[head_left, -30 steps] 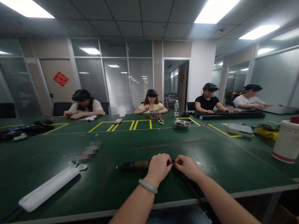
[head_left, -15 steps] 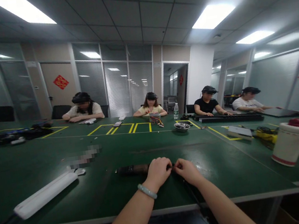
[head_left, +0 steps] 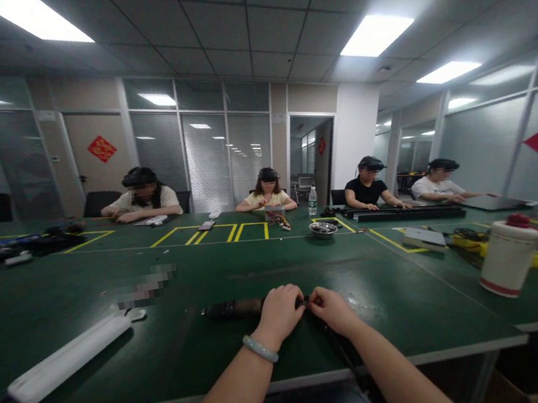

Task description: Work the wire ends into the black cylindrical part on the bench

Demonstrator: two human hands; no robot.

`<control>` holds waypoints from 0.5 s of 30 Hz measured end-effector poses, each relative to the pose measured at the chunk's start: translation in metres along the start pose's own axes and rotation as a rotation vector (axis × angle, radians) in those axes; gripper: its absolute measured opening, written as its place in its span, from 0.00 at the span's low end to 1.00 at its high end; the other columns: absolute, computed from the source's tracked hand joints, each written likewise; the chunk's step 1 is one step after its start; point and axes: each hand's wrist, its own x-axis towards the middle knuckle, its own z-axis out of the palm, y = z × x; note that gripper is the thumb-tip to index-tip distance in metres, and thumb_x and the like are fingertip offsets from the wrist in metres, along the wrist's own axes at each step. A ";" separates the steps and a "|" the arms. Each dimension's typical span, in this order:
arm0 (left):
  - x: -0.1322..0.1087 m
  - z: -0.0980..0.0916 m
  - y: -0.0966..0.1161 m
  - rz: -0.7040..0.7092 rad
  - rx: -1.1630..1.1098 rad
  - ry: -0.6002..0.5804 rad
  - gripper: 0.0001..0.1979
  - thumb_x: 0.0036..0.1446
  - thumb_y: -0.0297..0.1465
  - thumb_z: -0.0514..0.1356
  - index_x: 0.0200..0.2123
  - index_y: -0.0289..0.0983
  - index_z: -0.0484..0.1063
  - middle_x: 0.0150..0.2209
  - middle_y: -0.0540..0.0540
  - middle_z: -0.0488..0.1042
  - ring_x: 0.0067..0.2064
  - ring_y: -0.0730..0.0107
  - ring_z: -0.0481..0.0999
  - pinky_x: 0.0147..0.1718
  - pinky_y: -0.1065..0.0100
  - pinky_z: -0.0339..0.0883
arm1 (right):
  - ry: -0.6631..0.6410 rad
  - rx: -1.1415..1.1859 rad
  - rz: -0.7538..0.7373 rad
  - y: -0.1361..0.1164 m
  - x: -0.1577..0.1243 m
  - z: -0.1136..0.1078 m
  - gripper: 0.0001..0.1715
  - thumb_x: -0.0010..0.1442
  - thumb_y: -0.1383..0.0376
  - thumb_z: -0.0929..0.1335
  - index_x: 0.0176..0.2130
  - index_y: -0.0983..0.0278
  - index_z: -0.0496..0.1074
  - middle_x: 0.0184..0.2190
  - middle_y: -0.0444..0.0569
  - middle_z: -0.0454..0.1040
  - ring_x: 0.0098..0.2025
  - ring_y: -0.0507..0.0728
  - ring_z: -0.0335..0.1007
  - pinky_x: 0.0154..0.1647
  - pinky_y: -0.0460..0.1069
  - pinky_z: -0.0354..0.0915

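Observation:
My left hand, with a pale bead bracelet on its wrist, is curled shut around the right end of a dark, brownish tool that lies on the green table. My right hand meets it fingertip to fingertip, pinching something small and dark that I cannot make out. A black cable runs from under my right hand back to the table's near edge.
A white power strip lies at the near left. A white jug with a red lid stands at the right. A metal bowl and yellow tape marks lie farther back. Several people sit along the far side.
The view has swung a little to the right and upward, so everything sits lower and further left. Both hands keep the same grip together.

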 end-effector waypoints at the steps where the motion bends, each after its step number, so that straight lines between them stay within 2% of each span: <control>1: 0.000 0.000 0.000 0.000 0.008 -0.006 0.05 0.57 0.32 0.59 0.38 0.40 0.71 0.40 0.47 0.74 0.44 0.64 0.71 0.45 0.64 0.60 | 0.001 0.001 -0.002 0.000 0.000 0.000 0.04 0.55 0.64 0.67 0.31 0.62 0.70 0.25 0.42 0.73 0.27 0.50 0.67 0.27 0.44 0.58; 15: 0.000 -0.001 -0.001 0.007 -0.023 -0.003 0.04 0.57 0.30 0.58 0.37 0.41 0.72 0.39 0.48 0.75 0.44 0.64 0.71 0.44 0.64 0.59 | 0.004 -0.012 -0.010 0.002 0.001 0.002 0.03 0.55 0.65 0.66 0.32 0.62 0.70 0.25 0.42 0.73 0.26 0.50 0.66 0.27 0.44 0.57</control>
